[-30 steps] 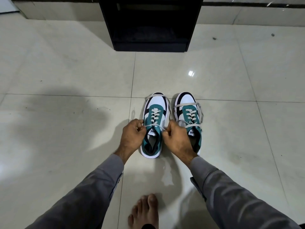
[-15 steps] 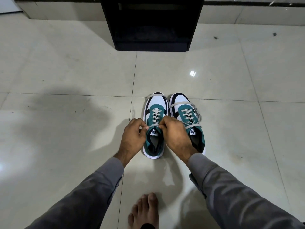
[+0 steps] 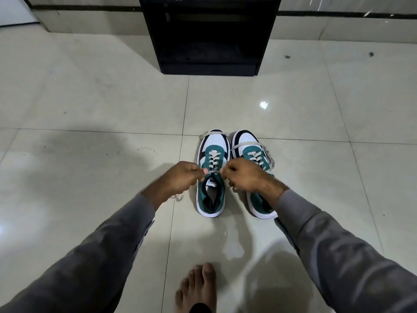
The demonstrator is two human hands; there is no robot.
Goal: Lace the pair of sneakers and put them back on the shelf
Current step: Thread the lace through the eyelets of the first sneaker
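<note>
Two sneakers, toes at 12 o'clock

Two hands work one lace. Left hand (image 3: 180, 179), grip pinched shut on the lace (image 3: 213, 172) of the left sneaker (image 3: 212, 172). Right hand (image 3: 246, 175) pinches the same lace's other end. Right sneaker (image 3: 252, 152) sits just beside, heel tilted toward 5 o'clock. Both stand on the floor (image 3: 90, 109), long axes toward the shelf (image 3: 209, 35) at 12 o'clock.

Two sneakers, the left one (image 3: 212, 177) and the right one (image 3: 253, 159), show teal panels over white toes with black trim, white soles and off-white laces (image 3: 213, 158). They sit on glossy cream floor tiles (image 3: 90, 98) with thin dark grout lines, before a black shelf unit (image 3: 211, 35). Grey sleeves (image 3: 338, 256) frame the view.
</note>
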